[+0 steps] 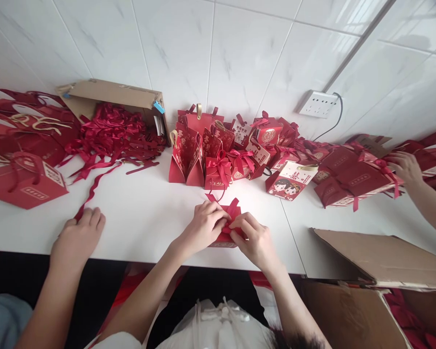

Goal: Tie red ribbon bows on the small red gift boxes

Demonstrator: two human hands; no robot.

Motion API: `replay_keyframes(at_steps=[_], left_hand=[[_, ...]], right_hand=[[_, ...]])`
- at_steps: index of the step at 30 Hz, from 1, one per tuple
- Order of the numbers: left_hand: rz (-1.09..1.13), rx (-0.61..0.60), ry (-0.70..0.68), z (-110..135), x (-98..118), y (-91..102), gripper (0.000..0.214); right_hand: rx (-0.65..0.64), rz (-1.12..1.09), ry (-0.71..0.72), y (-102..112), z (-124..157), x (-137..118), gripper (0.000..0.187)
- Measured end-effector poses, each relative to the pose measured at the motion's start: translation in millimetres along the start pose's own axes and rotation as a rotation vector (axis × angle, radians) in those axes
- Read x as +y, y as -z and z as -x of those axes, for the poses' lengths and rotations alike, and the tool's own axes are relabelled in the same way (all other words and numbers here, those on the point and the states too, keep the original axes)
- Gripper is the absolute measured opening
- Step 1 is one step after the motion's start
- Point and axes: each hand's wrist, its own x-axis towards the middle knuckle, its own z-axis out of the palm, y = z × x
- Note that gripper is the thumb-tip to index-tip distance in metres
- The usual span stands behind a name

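A small red gift box (pixel 225 236) with a red ribbon stands at the near edge of the white table (pixel 148 213). My left hand (pixel 203 225) and my right hand (pixel 254 237) are both closed on it, fingers pinching the ribbon (pixel 233 207) on its top. Behind it stands a cluster of finished red boxes (pixel 218 160) tied with bows.
A co-worker's hand (pixel 78 235) rests on a loose ribbon at the left; another person's hand (pixel 407 167) touches flat red boxes at the right. A cardboard box of ribbons (pixel 112 104) lies at the back left, an open carton (pixel 378 281) at near right, a wall socket (pixel 318 103) behind.
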Motion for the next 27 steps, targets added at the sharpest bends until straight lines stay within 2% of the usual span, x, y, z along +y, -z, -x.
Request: replay_keyframes(at_steps=[5,12,20,27], left_hand=[[0.003,0.002,0.003,0.2,0.0,-0.2,0.020],[-0.001,-0.013,0.006,0.3,-2.1,-2.3,0.018],[-0.020,-0.020,-0.003,1.5,-0.9,-1.3,0.019],[-0.037,-0.006,-0.012,1.9,-1.2,-2.0,0.017]], right_hand=[[0.088,0.099,-0.087,-2.0,3.3,-0.4,0.009],[0.084,0.163,-0.162,-4.4,7.0,-6.0,0.006],[0.079,0.233,-0.126,-6.3,0.1,-9.5,0.016],[0.163,0.426,-0.221,-18.6,2.0,-13.6,0.022]])
